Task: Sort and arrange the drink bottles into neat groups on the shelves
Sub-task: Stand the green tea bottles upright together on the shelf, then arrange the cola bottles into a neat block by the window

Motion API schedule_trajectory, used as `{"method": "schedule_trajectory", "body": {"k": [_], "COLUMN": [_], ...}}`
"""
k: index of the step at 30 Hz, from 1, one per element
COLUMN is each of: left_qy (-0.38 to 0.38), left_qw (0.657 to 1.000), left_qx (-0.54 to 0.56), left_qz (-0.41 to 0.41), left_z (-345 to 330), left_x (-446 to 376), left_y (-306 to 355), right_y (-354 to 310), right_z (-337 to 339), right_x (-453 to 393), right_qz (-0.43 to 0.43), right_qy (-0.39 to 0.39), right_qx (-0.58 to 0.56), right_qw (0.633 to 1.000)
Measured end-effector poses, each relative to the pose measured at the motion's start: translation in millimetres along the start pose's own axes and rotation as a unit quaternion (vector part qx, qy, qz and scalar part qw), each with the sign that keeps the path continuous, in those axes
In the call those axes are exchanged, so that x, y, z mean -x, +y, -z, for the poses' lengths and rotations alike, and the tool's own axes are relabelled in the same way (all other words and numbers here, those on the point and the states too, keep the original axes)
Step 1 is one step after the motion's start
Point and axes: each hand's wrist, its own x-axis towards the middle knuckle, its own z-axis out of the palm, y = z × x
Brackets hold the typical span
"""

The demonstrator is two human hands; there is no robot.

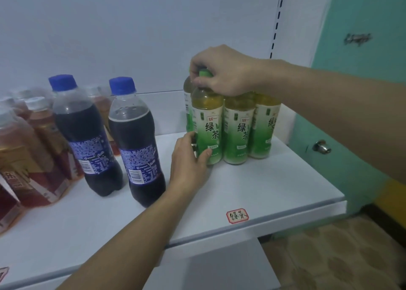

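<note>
The white shelf [252, 190] carries green tea bottles [236, 131] at the back right, two cola bottles [136, 140] in the middle, red tea bottles [33, 157] at left, and a sticker [237, 216] near its front edge.

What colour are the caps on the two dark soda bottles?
Blue on both soda bottles, seen clearly in the head view.

The right hand [222, 74] gripped the green cap of a green tea bottle [207, 122] while the left hand [189, 160] held its base. Two cola bottles [136, 140] stood left of the left hand — three more green tea bottles [239, 127] just beyond the held one.
</note>
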Motion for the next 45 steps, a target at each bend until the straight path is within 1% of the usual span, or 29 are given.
{"method": "schedule_trajectory", "body": {"k": [3, 8, 10, 12, 13, 15, 17, 18, 19, 20, 21, 23, 25, 26, 28, 29, 30, 31, 32, 33, 34, 37, 40, 42, 44, 45], "left_qy": [-0.010, -0.034, -0.040, -0.041, -0.041, -0.042, -0.041, -0.042, -0.047, -0.055, -0.062, -0.065, -0.063, -0.065, -0.077, -0.089, -0.101, -0.109, -0.112, -0.107, -0.090, 0.008, 0.128, 0.198, 0.241, 0.249], "left_qw": [1.000, 0.999, 0.999, 0.999, 0.999, 0.999, 0.999, 0.998, 0.997, 0.994, 0.989, 0.981, 0.976, 0.974, 0.972, 0.970, 0.968, 0.967, 0.967, 0.967, 0.968, 0.972, 0.970, 0.962, 0.959, 0.960], "left_qx": [0.000, -0.016, -0.014, -0.012, -0.013, -0.017, -0.025, -0.035, -0.054, -0.080, -0.115, -0.175, -0.207, -0.213, -0.216, -0.217, -0.217, -0.216, -0.217, -0.220, -0.226, -0.235, -0.208, -0.185, -0.148, -0.126], "left_qz": [0.005, -0.004, -0.008, -0.010, -0.010, -0.006, 0.010, 0.025, 0.040, 0.055, 0.062, 0.047, -0.006, -0.032, -0.059, -0.066, -0.070, -0.072, -0.070, -0.065, -0.056, -0.020, 0.005, 0.003, -0.003, -0.009], "left_z": [-1.4, -0.7, 0.5, 0.9, 0.9, -0.2, -0.8, -0.6, -0.2, 0.9, 3.4, 10.7, 21.6, 29.3, 48.5, 59.1, 69.6, 80.0, 90.3, 98.9, 108.3, 130.9, 147.7, 160.4, 172.2, 175.0], "left_x": [-0.2, -1.5, -1.4, -1.1, -0.8, -0.8, -1.7, -2.1, -1.3, 1.8, 7.5, 28.0, 53.5, 64.4, 81.4, 87.6, 93.7, 99.7, 105.9, 111.1, 116.6, 126.8, 126.2, 115.5, 102.5, 97.4], "left_y": [-2.4, -8.3, -9.9, -10.8, -11.2, -11.4, -11.2, -10.8, -10.2, -9.6, -8.4, -6.8, -5.5, -4.5, -3.4, -3.7, -4.3, -5.8, -8.2, -10.7, -14.2, -29.8, -38.2, -37.4, -33.9, -33.3], "right_y": [5.1, 8.1, 6.4, 3.6, 1.4, -5.4, -17.2, -24.4, -31.4, -37.9, -43.4, -51.4, -55.5, -57.0, -63.4, -67.8, -72.5, -77.6, -82.2, -85.5, -90.1, -105.2, -127.2, -139.8, -149.7, -153.7], "right_z": [-5.6, -12.1, -17.7, -25.2, -30.4, -43.0, -59.6, -69.4, -79.0, -88.3, -97.6, -114.8, -130.4, -138.8, -154.9, -162.4, -168.7, -173.0, -175.7, -176.5, -176.4, -175.5, -173.0, -170.5, -170.1, -169.5], "right_x": [3.1, 11.4, 14.6, 20.5, 25.8, 41.3, 60.3, 69.7, 78.8, 87.6, 95.7, 108.9, 116.8, 119.1, 122.9, 125.0, 127.1, 129.1, 130.5, 132.3, 132.8, 129.6, 118.5, 107.0, 95.7, 90.8], "right_qz": [0.007, 0.004, 0.014, 0.004, 0.000, 0.009, 0.005, -0.015, -0.042, -0.070, -0.096, -0.147, -0.196, -0.211, -0.218, -0.212, -0.199, -0.184, -0.172, -0.170, -0.175, -0.200, -0.193, -0.189, -0.197, -0.203], "right_qy": [0.005, 0.052, 0.069, 0.100, 0.134, 0.248, 0.379, 0.425, 0.452, 0.459, 0.452, 0.417, 0.347, 0.293, 0.168, 0.114, 0.078, 0.061, 0.058, 0.061, 0.065, 0.093, 0.169, 0.201, 0.210, 0.218], "right_qx": [0.022, 0.000, 0.015, 0.039, 0.036, -0.005, -0.071, -0.109, -0.151, -0.199, -0.252, -0.354, -0.433, -0.461, -0.490, -0.480, -0.450, -0.411, -0.381, -0.372, -0.378, -0.430, -0.479, -0.483, -0.492, -0.496], "right_qw": [1.000, 0.999, 0.997, 0.994, 0.990, 0.969, 0.922, 0.899, 0.878, 0.863, 0.850, 0.824, 0.808, 0.810, 0.827, 0.843, 0.867, 0.891, 0.906, 0.911, 0.907, 0.876, 0.840, 0.831, 0.822, 0.815]}}
